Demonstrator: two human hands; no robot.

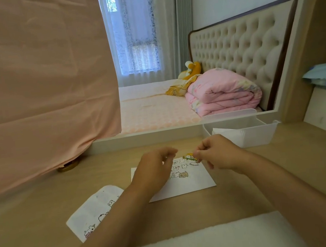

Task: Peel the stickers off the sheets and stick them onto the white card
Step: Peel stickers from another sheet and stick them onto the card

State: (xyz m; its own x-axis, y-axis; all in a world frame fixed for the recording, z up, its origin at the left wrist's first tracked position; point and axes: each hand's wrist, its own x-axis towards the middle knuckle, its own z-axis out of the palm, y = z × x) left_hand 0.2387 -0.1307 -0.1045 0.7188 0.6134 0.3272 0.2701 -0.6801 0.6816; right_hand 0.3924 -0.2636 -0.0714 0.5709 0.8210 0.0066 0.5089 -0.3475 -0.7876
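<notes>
Sticker (189, 157) pinched in your right hand (218, 153), left hand (153, 171) curled but grip unclear, white paper (226, 131) in far-right bin (257, 135)

White card (193, 183) flat, animal stickers (181, 174) on its far half — green-edged sticker (190, 157) held above, sheet (90, 210) at left

The pale wooden desk (266, 182) carries a white card (191, 185) at its middle (cartoon stickers on it), a sticker sheet (91, 212) near left, a white plastic bin (251, 135) far right and a white pad (212, 241) along the near edge.
</notes>
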